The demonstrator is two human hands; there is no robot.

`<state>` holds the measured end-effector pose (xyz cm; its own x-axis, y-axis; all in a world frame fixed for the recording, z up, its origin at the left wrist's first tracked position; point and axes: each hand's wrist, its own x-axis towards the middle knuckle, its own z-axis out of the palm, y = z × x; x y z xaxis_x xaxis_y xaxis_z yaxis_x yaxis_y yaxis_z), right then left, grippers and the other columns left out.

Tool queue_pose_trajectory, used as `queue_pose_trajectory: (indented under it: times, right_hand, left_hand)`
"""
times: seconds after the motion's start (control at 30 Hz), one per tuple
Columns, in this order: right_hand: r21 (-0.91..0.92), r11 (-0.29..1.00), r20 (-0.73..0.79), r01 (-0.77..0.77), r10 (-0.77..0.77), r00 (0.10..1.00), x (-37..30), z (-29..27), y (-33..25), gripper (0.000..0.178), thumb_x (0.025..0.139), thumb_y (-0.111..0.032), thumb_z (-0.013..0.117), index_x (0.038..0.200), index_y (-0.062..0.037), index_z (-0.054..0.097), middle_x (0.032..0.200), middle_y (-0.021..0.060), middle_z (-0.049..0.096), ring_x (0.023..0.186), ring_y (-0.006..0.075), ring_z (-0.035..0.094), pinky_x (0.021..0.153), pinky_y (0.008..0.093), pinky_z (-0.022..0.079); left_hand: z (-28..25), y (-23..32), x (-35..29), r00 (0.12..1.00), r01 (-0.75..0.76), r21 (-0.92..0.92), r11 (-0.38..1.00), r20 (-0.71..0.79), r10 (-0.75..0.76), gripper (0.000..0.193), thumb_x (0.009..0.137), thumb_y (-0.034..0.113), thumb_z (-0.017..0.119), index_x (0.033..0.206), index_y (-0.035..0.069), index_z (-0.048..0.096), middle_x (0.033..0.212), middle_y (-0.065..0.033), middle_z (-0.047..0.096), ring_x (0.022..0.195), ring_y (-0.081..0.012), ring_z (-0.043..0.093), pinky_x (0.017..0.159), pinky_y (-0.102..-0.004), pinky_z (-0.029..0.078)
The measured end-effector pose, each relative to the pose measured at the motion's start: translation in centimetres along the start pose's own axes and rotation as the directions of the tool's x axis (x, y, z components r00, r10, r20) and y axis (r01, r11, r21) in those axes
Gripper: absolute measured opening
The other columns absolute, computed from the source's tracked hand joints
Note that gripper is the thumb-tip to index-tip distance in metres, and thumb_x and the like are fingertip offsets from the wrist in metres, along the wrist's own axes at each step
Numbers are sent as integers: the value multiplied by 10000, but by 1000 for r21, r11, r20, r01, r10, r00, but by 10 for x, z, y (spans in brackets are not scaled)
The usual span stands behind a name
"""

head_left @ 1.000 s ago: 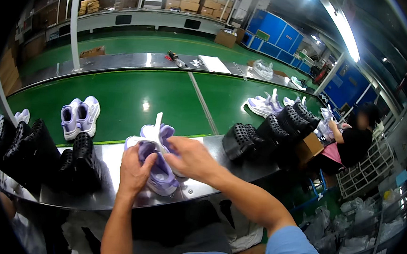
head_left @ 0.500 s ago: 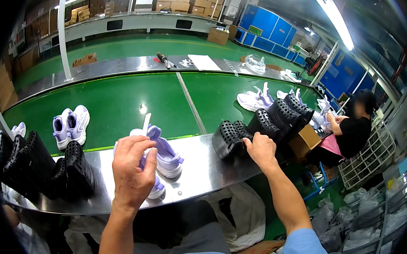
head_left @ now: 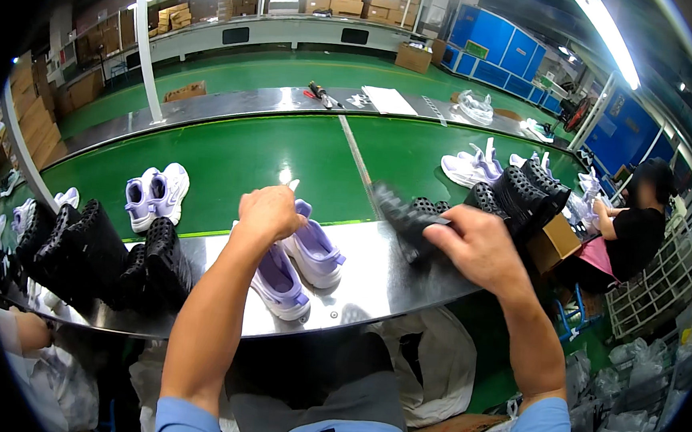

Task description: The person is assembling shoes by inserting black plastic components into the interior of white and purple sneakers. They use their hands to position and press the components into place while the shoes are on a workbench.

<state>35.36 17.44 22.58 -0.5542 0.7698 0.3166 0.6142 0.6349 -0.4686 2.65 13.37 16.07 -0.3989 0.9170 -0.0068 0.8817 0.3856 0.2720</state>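
Note:
A pair of lilac-and-white sneakers stands on the metal bench edge in front of me, the left sneaker (head_left: 283, 290) nearer and the right sneaker (head_left: 321, 256) beside it. My left hand (head_left: 270, 213) is closed over the front of the left sneaker, around its tongue; the fingertips are mostly hidden. To the right, my right hand (head_left: 480, 245) grips a black perforated block (head_left: 403, 220), tilted and smeared by motion above the bench. Another black perforated block (head_left: 431, 207) shows just behind it.
More black perforated blocks stand at right (head_left: 524, 192) and left (head_left: 80, 237). A second sneaker pair (head_left: 156, 195) sits on the green belt (head_left: 246, 157). A seated co-worker (head_left: 642, 229) is at far right beside a cardboard box (head_left: 554, 243). Paper and tools (head_left: 321, 94) lie on the far ledge.
My right hand has lifted a black block from the row and tilted it toward the sneakers. My left hand has moved forward over the left sneaker's front. The whole view has shifted slightly.

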Motion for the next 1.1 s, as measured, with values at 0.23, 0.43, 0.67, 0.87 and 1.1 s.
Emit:
queue_pose_trajectory:
  times: [0.23,0.43,0.67,0.87,1.1]
  right_hand:
    - [181,972,465,-147,47,884,42,72,7,478,969,-406,710,942,71,743,755,181,676,726,255,644,716,396,520]
    - [-104,994,359,-38,73,931,49,88,-10,456,935,-377,728,909,78,755,801,246,717,799,387,728,769,483,567]
    - [-131,985,354,-113,153,922,47,82,-12,434,937,-358,735,875,71,769,862,274,750,882,404,763,841,481,598]
    - [-236,963,283,-130,196,939,54,124,5,324,903,-291,743,959,26,781,973,246,771,935,404,764,857,488,609]
    - [133,988,68,-72,63,996,32,138,34,393,865,-307,782,990,65,747,995,289,749,960,445,731,847,515,571]
  left_hand:
    - [28,-3,39,966,-216,-212,953,98,241,262,789,202,764,948,-4,797,888,-259,747,851,-375,739,794,-466,561]
    - [49,27,30,926,-350,-269,897,44,375,147,798,69,682,885,-31,747,840,-294,690,836,-432,710,763,-499,539]
    - [53,28,25,896,-444,-210,871,-85,436,153,770,-7,632,882,-17,737,893,-290,714,894,-477,704,798,-531,547]
    - [52,55,18,838,-543,-180,820,-52,543,163,774,-28,630,890,-7,743,933,-270,714,946,-455,699,824,-514,558]
    - [87,52,-9,967,-118,-505,855,-255,-17,759,777,109,812,1465,42,499,1067,-263,734,1073,-427,707,948,-504,551]
